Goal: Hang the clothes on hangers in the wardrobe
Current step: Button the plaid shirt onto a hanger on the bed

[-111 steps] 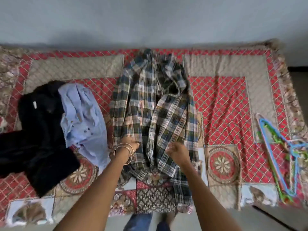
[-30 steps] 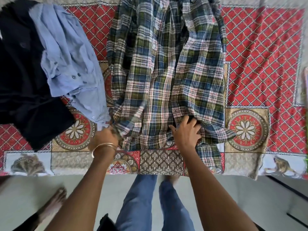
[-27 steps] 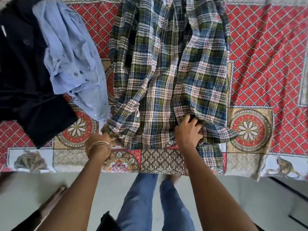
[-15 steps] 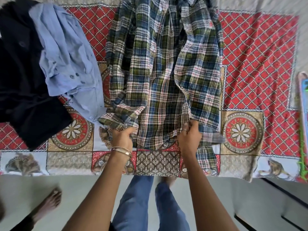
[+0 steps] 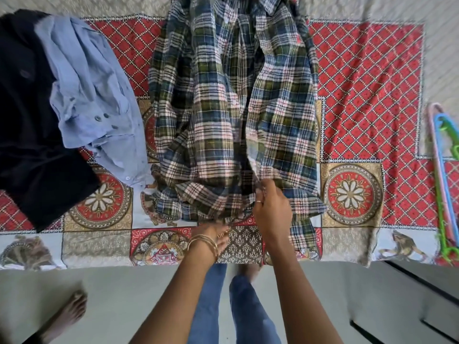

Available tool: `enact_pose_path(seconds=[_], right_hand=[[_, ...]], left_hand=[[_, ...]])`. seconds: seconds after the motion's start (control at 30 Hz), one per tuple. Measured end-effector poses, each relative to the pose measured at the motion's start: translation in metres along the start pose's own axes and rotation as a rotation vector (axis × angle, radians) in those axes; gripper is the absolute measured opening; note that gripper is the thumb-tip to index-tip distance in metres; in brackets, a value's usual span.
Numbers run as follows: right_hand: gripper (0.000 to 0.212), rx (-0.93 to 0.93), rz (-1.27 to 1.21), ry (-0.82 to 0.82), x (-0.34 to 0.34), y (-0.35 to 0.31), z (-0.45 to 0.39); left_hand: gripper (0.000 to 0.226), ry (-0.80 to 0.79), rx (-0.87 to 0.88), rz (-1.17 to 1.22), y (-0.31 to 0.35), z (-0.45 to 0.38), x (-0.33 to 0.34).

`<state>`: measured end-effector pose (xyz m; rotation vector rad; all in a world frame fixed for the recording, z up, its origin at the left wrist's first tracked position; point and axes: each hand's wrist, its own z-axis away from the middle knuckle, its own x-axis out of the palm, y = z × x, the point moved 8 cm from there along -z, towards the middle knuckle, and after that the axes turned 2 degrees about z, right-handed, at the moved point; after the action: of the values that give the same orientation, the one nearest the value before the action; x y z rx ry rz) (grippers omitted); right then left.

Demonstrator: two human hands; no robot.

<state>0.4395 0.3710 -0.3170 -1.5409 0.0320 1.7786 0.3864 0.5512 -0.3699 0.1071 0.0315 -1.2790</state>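
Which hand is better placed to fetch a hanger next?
The right hand, probably. The hangers lie at the bedspread's far right edge, on its side. Both hands grip the plaid shirt's hem; the left hand would have to cross over.

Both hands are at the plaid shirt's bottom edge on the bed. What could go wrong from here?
1. The plaid shirt lies bunched and open; lifting it by the hem, where the right hand and left hand work, may tangle the sleeves.
2. The blue shirt touches its near corner and could get dragged along.
3. The hangers lie at the far right edge of the bed and might slip off.
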Motion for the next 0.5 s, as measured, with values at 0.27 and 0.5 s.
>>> enact_pose_path(seconds=[0.27, 0.5], right_hand=[[0.03, 0.209, 0.064, -0.337, 0.053, 0.03, 0.029], [0.026, 0.196, 0.013, -0.208, 0.055, 0.019, -0.001]], left_hand=[[0.016, 0.55, 1.218, -0.771, 0.092, 0.057, 0.003], [0.036, -0.188, 1.374, -1.523, 0.113, 0.04, 0.125]])
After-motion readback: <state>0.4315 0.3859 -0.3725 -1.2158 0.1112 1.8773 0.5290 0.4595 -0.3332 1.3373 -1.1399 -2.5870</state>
